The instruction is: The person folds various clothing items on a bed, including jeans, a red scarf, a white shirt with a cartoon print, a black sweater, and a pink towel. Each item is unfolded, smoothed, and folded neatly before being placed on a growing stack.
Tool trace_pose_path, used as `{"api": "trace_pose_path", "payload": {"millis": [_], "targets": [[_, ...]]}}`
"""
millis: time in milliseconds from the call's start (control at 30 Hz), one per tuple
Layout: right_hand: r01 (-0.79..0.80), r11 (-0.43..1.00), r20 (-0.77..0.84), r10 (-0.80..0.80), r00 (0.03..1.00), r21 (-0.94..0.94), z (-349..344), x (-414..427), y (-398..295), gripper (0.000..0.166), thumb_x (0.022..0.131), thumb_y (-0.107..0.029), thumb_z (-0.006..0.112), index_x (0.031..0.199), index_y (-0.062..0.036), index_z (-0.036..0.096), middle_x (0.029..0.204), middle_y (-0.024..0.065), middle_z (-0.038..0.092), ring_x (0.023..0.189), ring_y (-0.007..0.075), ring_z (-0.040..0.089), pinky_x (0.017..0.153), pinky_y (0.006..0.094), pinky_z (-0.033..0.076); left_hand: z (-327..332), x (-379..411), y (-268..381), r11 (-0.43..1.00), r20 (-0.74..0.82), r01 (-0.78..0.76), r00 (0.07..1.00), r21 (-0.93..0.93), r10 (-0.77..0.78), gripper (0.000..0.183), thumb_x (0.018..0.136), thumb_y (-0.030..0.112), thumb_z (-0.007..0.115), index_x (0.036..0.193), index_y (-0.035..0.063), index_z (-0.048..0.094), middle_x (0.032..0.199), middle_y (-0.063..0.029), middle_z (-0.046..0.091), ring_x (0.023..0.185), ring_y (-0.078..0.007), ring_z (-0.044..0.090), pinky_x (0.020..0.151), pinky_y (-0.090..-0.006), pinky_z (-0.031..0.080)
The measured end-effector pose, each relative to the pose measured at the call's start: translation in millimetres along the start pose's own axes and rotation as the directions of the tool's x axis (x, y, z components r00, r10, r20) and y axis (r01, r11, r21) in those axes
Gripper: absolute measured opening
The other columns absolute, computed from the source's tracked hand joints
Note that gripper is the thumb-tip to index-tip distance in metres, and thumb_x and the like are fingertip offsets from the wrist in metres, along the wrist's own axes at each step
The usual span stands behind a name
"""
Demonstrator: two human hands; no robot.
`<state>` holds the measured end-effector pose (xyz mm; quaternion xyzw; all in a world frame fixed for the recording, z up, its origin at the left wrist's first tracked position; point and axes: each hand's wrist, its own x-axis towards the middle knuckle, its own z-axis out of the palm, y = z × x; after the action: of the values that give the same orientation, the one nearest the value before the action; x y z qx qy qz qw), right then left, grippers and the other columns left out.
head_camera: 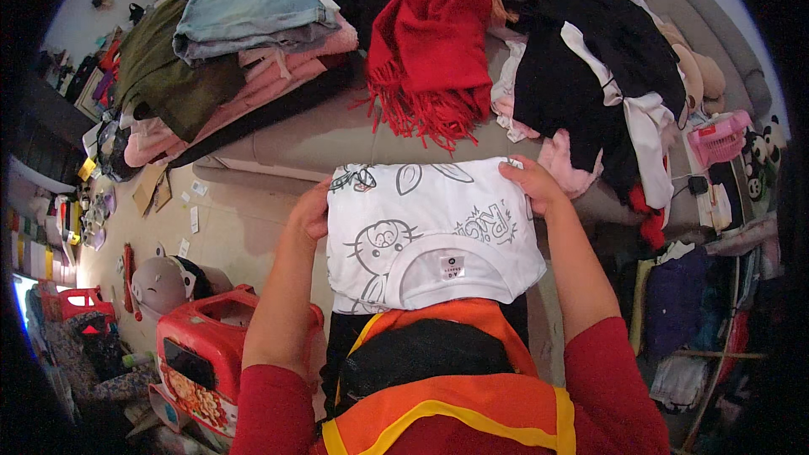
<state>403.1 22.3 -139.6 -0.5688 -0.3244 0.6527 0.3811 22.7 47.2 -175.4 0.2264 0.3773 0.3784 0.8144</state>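
A white T-shirt (436, 215) with grey cartoon line drawings lies folded into a rectangle in front of my body. Its round neckline with an inside label faces me. My left hand (314, 210) grips the shirt's left edge, the fingers partly hidden behind it. At the far right corner my right hand (532, 182) pinches the cloth, thumb on top. Just beyond the shirt, a red fringed scarf (433, 44) drapes over the front of a grey sofa (284, 139).
Folded denim shorts (253, 6) top a clothes pile at the left, beside an olive garment (177, 69). A black garment with a white bow (594, 57) lies at the right. Near my left arm stand a red plastic stool (208, 328) and a grey plush toy (158, 287).
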Motion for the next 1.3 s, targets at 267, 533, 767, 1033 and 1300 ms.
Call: {"api": "trace_pose_path", "payload": {"millis": [267, 533, 767, 1033, 1300], "targets": [[0.141, 0.979, -0.006, -0.142, 0.99, 0.149, 6.1, -12.2, -9.3, 0.02, 0.083, -0.013, 0.06, 0.1, -0.0086, 0.05, 0.083, 0.0021, 0.06, 0.073, 0.011, 0.059, 0.065, 0.0278, 0.05, -11.5, 6.8, -0.7, 0.972, 0.02, 0.021, 1.0, -0.233, -0.017, 0.031, 0.087, 0.025, 0.051, 0.099, -0.0024, 0.055, 0.096, -0.0134, 0.062, 0.087, -0.0229, 0.061, 0.077, -0.0357, 0.05], [0.322, 0.659, -0.209, -0.595, 0.776, -0.679, -9.3, 8.6, 24.1, 0.027, 0.082, -0.017, 0.059, 0.104, -0.0045, 0.051, 0.083, 0.0052, 0.059, 0.074, 0.0126, 0.055, 0.067, 0.0264, 0.045, 4.2, -23.1, 7.6, 0.853, -0.536, -0.309, 0.674, 0.42, 0.508, 0.011, 0.082, 0.01, 0.054, 0.091, 0.0042, 0.051, 0.08, -0.0049, 0.056, 0.066, -0.0131, 0.053, 0.057, -0.0248, 0.043], [0.386, 0.755, -0.044, -0.479, 0.877, -0.531, 22.2, -113.7, 33.9, 0.031, 0.079, -0.017, 0.06, 0.107, -0.0052, 0.052, 0.1, 0.0086, 0.057, 0.089, 0.018, 0.054, 0.077, 0.03, 0.043, 38.1, -141.7, -23.6, -0.139, 0.328, -0.306, 0.74, 0.942, 0.588, 0.024, 0.07, -0.004, 0.054, 0.092, 0.0034, 0.05, 0.079, -0.0095, 0.054, 0.08, -0.0288, 0.053, 0.072, -0.034, 0.044], [0.323, 0.729, -0.122, -0.485, 0.866, -0.603, 11.8, -117.5, 71.2, 0.031, 0.074, -0.011, 0.06, 0.103, -0.0033, 0.055, 0.102, 0.0098, 0.058, 0.097, 0.0193, 0.053, 0.087, 0.0304, 0.04, 52.1, -168.6, -44.4, -0.218, 0.404, -0.342, 0.722, 0.914, 0.562, 0.019, 0.07, -0.002, 0.054, 0.088, 0.0046, 0.053, 0.086, -0.0122, 0.052, 0.084, -0.0323, 0.049, 0.074, -0.0402, 0.039], [0.151, 0.702, -0.097, -0.3, 0.949, -0.696, -20.4, -113.5, 56.4, 0.022, 0.074, -0.007, 0.059, 0.096, -0.0016, 0.057, 0.086, 0.0042, 0.06, 0.08, 0.0125, 0.055, 0.074, 0.0256, 0.044, 6.6, -164.2, -21.1, -0.225, 0.057, -0.006, 0.974, 0.974, 0.219, 0.02, 0.081, 0.017, 0.05, 0.096, 0.0061, 0.056, 0.089, -0.0077, 0.053, 0.086, -0.0252, 0.05, 0.074, -0.0356, 0.041]]}}
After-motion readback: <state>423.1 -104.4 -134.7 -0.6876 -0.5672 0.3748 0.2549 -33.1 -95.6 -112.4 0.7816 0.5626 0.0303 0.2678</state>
